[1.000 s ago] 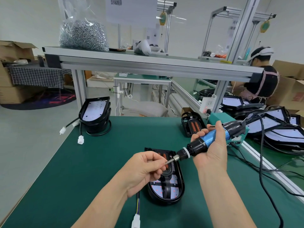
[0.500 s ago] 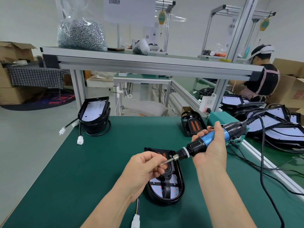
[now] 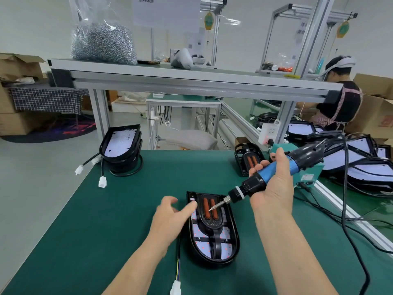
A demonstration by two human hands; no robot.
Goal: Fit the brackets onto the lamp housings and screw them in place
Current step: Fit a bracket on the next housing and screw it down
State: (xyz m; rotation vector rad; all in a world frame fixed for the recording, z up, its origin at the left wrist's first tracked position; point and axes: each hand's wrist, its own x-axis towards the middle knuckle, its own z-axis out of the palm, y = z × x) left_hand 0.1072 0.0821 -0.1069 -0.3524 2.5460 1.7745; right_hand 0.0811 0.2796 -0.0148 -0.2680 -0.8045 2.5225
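1. Grip: right hand is wrapped firmly round the electric screwdriver, cord trailing off to the right. Tool is angled down-left, with the bit hanging just over the orange strips on the bracket. It's not on any screw point I can make out.
2. Left hand is holding nothing, fingers loose and spread, motion-blurred. It sits at the left edge of the housing, one fingertip at or on the upper-left corner. Can't tell which.
3. Work piece: lamp housing lies flat on the green table, centre front, between both forearms. The black bracket is dropped into it and looks seated square.
4. Screw on the bit? Too small to tell. Screws already in this bracket? Can't tell either.
5. Read on this unit: fitting done, fastening is the step in hand.
6. Second housing, propped near the back right, also carries a bracket. Likely finished, not confirmed.
7. Stack of housings at back left shows a bare white board on top with no bracket visible, so I'd count those as to do.
8. Pile of lamp parts is off the table to the right, status unknown.
9. Bag of screws is up on the shelf, well apart from both hands.
10. Overall: early-to-mid batch by my estimate, with most units left.
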